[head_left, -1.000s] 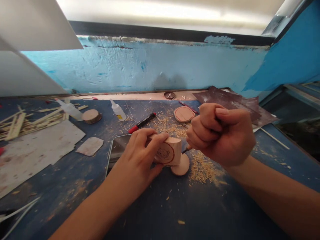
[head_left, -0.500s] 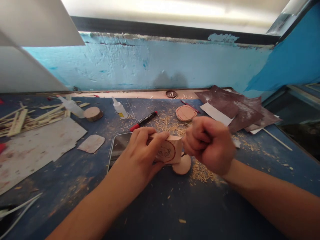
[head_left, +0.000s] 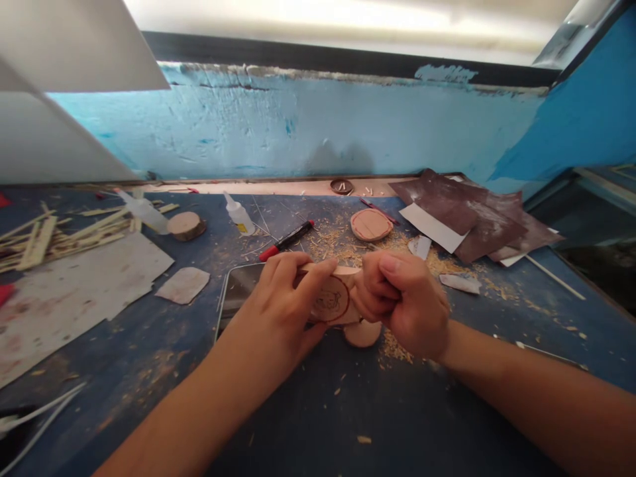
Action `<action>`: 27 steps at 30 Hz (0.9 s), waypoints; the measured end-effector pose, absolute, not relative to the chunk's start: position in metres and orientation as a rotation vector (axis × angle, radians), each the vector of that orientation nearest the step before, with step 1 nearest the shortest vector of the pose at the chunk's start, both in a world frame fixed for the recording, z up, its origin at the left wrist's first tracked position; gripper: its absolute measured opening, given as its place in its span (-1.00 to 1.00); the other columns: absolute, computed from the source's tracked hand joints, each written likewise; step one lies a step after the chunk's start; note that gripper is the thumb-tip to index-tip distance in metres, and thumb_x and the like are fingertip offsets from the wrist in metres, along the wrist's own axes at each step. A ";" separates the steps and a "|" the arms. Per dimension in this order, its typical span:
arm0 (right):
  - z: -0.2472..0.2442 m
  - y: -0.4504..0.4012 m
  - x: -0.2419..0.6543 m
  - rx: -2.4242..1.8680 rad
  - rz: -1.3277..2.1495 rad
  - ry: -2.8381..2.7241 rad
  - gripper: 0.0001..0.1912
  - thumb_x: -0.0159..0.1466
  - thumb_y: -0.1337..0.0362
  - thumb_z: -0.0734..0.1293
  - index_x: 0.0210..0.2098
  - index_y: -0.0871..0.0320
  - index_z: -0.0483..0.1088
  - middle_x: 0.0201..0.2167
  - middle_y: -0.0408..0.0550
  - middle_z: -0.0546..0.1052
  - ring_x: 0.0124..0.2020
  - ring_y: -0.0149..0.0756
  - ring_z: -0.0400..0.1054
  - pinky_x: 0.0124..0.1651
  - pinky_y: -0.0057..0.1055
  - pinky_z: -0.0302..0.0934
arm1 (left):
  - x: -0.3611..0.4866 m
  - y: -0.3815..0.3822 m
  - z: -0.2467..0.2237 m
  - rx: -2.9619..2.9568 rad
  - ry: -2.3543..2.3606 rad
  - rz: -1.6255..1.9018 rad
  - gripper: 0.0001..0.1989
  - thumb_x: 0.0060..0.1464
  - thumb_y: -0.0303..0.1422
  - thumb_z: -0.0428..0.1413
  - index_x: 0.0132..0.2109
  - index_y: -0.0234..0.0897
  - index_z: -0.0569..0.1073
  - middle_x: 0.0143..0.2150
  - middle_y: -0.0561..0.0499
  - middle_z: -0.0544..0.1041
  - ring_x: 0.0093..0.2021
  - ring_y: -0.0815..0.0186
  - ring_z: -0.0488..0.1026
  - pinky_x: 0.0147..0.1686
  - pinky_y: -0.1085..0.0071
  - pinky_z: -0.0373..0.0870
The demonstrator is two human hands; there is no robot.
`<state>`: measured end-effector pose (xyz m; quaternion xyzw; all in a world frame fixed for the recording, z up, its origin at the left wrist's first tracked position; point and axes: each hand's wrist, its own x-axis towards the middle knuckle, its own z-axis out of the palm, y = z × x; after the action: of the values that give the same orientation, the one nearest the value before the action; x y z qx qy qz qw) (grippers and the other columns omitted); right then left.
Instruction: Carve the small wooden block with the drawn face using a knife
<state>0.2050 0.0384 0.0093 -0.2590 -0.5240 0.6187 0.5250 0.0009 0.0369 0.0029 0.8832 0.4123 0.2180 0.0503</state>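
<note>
My left hand [head_left: 281, 298] grips a pale wooden piece [head_left: 332, 301], thumb below and fingers over the top. A red ring with a small dark line drawing inside it marks the side facing me. My right hand [head_left: 407, 298] is closed in a fist against the right end of the piece and covers that end. Whatever it may hold is hidden by the fingers. Just beneath lies a round wooden disc [head_left: 362, 334] on the blue tabletop. A flat dark-screened device [head_left: 236, 285] is partly covered by my left hand.
Farther back are a red-ringed wood slice [head_left: 371, 225], a red-and-black marker [head_left: 287, 240] and a white squeeze bottle [head_left: 239, 215]. Brown sandpaper sheets [head_left: 462, 215] lie at right. Wood sticks [head_left: 40, 242], another bottle [head_left: 144, 211] and a bark-edged slice [head_left: 186, 226] stand left. Shavings [head_left: 395, 348] are scattered about.
My right hand has moved slightly left and down, now covering the wooden piece's right end. Scraps of paper behind it have come into view. My left hand keeps its hold.
</note>
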 end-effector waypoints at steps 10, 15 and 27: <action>0.027 0.048 0.213 -0.812 1.328 -1.571 -0.58 0.52 0.12 0.06 -0.48 0.04 0.10 -0.64 -0.27 0.19 -0.64 -0.42 0.10 -0.57 -0.43 0.06 | 0.004 0.036 0.009 2.633 1.383 0.679 -0.32 0.05 -0.35 0.31 0.28 -0.25 0.28 0.18 -0.23 0.41 0.22 -0.11 0.39 0.22 -0.10 0.37; 0.052 0.047 0.244 -1.091 1.038 -1.932 -0.64 0.53 0.18 0.17 -0.38 0.13 0.37 -0.51 -0.11 0.53 -0.45 -0.33 0.42 -0.30 -0.37 0.22 | 0.008 0.034 0.022 2.266 1.496 0.722 -0.28 -0.04 -0.17 0.36 0.20 -0.29 0.29 0.13 -0.21 0.49 0.14 -0.05 0.47 0.14 -0.01 0.44; 0.054 0.025 0.286 -1.441 0.799 -2.657 -0.81 0.41 0.18 0.35 -0.08 0.01 0.60 -0.29 -0.11 0.66 -0.31 -0.25 0.49 -0.29 -0.37 0.19 | 0.014 0.011 0.015 1.892 1.521 0.689 -0.14 -0.09 -0.02 0.39 0.26 -0.17 0.20 0.11 -0.14 0.49 0.05 0.00 0.50 0.08 0.02 0.45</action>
<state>0.2856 0.0254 0.0538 -0.4608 -0.8499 0.2555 0.0076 0.0136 0.0113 0.0146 0.7141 0.5743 0.2600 0.3043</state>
